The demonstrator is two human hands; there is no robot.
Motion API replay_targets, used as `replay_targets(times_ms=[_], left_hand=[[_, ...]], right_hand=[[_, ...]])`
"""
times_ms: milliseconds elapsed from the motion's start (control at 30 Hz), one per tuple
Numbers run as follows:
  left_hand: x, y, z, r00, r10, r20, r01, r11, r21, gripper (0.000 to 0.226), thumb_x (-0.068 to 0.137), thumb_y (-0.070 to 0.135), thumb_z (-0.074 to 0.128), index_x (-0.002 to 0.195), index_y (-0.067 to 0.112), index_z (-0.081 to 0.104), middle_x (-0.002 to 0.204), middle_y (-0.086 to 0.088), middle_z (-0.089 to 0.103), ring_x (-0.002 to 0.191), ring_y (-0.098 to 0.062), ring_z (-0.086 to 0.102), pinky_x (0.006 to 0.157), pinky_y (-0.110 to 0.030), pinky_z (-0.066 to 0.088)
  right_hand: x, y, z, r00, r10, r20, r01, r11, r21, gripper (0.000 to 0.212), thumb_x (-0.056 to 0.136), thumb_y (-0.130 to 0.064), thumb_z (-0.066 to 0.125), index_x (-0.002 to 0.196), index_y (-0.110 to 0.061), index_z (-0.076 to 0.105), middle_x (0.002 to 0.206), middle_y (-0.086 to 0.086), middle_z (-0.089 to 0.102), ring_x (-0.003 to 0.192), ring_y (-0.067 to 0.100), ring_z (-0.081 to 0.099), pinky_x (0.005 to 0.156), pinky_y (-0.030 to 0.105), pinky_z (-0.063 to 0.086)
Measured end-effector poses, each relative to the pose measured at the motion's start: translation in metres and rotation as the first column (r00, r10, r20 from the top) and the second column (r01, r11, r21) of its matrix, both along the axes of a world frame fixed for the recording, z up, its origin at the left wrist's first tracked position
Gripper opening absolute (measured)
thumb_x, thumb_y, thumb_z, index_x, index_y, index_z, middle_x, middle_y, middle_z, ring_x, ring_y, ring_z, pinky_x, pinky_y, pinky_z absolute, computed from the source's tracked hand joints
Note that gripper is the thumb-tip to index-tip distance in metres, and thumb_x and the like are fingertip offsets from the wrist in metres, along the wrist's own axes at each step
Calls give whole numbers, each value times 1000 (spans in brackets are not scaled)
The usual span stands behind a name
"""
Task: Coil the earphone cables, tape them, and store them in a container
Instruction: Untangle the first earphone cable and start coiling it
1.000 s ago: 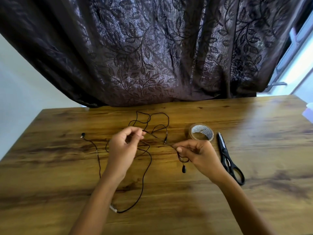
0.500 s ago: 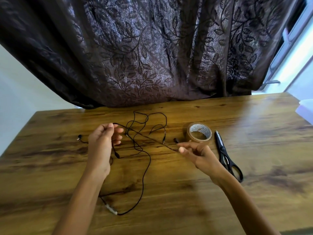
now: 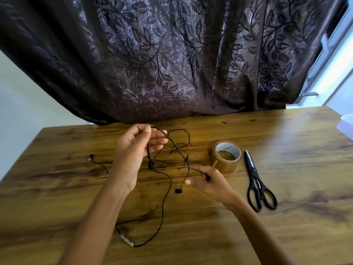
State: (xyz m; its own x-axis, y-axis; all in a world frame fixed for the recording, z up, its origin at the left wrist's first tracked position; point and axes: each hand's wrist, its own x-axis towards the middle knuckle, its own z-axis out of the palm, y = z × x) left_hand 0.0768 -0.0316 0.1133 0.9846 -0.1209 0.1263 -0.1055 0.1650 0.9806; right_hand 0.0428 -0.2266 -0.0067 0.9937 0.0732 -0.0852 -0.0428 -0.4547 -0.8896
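- black thin earphone cable [image 3: 162, 217]: uncoiled and untaped, partly lying on the brown wooden table [image 3: 286, 217], partly lifted between the two hands.
- left hand [image 3: 133, 152]: raised above the table, fingers curled. thumb and forefinger pinch the cable at its highest bend. one strand drops from the pinch past the palm to a small inline block [image 3: 150, 165].
- right hand [image 3: 210, 181]: low, close to the table, fingertips pinching the cable near one dark end piece. the exact contact is blurred.
- governing relation: the held strand runs on a diagonal, from the left pinch (far, left) down to the right pinch (near, right). loose loops lie on the table beyond and between the hands.
- tail: the cable runs from the inline block toward the person and ends at a pale plug [image 3: 127, 240]. a black earbud [image 3: 178, 191] sits just left of the right hand.
- judgement: coiling is at its start. the left hand is placed to serve as the former, with the right hand feeding the strand round the left fingers along that diagonal.
- risk, as judged: the loose loops may snag while winding.
- brown packing tape roll [image 3: 225, 165] and black scissors [image 3: 253, 171]: on the table to the right, untouched, nearer the right hand.
- pale object [image 3: 346, 125] at the table's right edge: possibly the container, but too little shows to tell.
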Motion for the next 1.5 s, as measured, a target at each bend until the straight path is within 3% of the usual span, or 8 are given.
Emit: replay_targets(times_ms=[233, 333, 467, 700, 900, 1100, 1233, 1500], left_hand=[[0, -6, 7, 998, -59, 9, 59, 993, -105, 18, 95, 12, 40, 91, 5, 57, 89, -10, 72, 88, -26, 70, 74, -26, 56], [7, 0, 8, 999, 46, -9, -47, 979, -200, 20, 97, 10, 39, 88, 7, 56, 85, -7, 73, 86, -23, 70, 73, -25, 56], [19, 20, -5, 985, 158, -68, -170, 950, -262, 23, 98, 10, 37, 85, 9, 57, 81, -4, 73, 84, -19, 71, 72, -24, 56], [23, 33, -49, 895, 392, -213, -309, 890, 336, 15, 96, 13, 43, 100, 11, 58, 107, -9, 65, 92, -17, 63, 70, -20, 45], [2, -2, -40, 961, 228, 158, -271, 646, 714, 53, 92, 8, 49, 141, 13, 29, 140, -4, 42, 113, -8, 46, 81, -11, 39], [-18, -33, -7, 997, -29, 66, -15, 816, 577, 19, 93, 22, 51, 89, 16, 69, 79, 7, 70, 75, -27, 68, 70, -38, 56], [-26, -43, 1, 941, -153, -301, 224, 949, 220, 29, 95, 22, 47, 88, 8, 71, 86, -8, 74, 82, -18, 70, 75, -25, 56], [-27, -47, 0, 874, -256, -412, 210, 966, -154, 20, 94, 3, 42, 104, 5, 60, 109, -13, 67, 101, -19, 64, 88, -27, 52]], right_hand=[[9, 16, -1, 994, -99, 45, 90, 981, 173, 19, 86, -31, 61, 69, -30, 70, 63, -12, 53, 72, 8, 46, 74, 34, 40], [7, 11, 5, 998, -46, 34, 39, 983, 181, 23, 91, -19, 53, 85, -2, 68, 73, -5, 51, 77, 7, 47, 75, 24, 42], [3, -7, 1, 997, -46, -65, 61, 967, 247, 23, 95, -17, 47, 82, -12, 65, 84, -2, 59, 84, 9, 54, 78, 22, 42], [5, -16, 14, 987, -104, -126, 142, 928, 344, 19, 95, -10, 47, 88, -4, 63, 69, 3, 55, 55, 3, 53, 53, 16, 48], [7, -7, 54, 996, -74, 43, 67, 985, 158, 16, 93, -17, 52, 88, -11, 65, 66, -2, 55, 57, 8, 49, 51, 18, 43], [3, 14, 90, 977, -193, 94, 146, 917, 371, 10, 90, -10, 57, 100, -10, 59, 70, 1, 61, 54, 7, 51, 47, 19, 42], [-3, 23, 103, 945, -315, 85, 228, 825, 517, 7, 87, -9, 60, 92, -4, 59, 74, 6, 68, 67, 16, 63, 60, 24, 51], [-16, 31, 112, 945, -321, 60, 218, 757, 616, 13, 91, -12, 54, 99, -4, 60, 84, 8, 71, 74, 7, 65, 63, 12, 50]])
